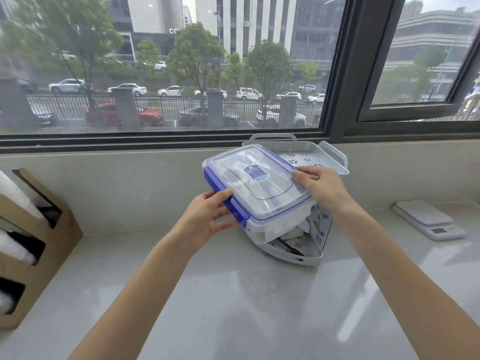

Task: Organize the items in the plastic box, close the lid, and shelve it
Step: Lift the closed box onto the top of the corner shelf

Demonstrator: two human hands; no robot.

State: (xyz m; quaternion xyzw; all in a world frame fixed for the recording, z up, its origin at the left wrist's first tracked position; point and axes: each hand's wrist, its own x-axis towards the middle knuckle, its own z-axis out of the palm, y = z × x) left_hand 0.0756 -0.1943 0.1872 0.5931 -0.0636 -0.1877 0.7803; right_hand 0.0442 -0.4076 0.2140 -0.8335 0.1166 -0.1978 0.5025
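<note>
Centre frame — left hand (207, 216) and right hand (320, 184), fingers clamped on the lidded plastic box (255, 188), held against the 2-tier rack (309, 157); a tilted, part-seated box could slip — or tip it.

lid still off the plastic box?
No, the clear lid sits closed on the plastic box, held between the left hand and right hand.

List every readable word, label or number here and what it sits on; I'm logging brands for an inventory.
"CO": white letters on the building facade outside, cut off by a tree.
Blue sticker on the plastic box lid: print too small to read.
Kitchen scale display: blurred, unreadable.
Printed packaging on the rack's lower shelf: unreadable.
</note>
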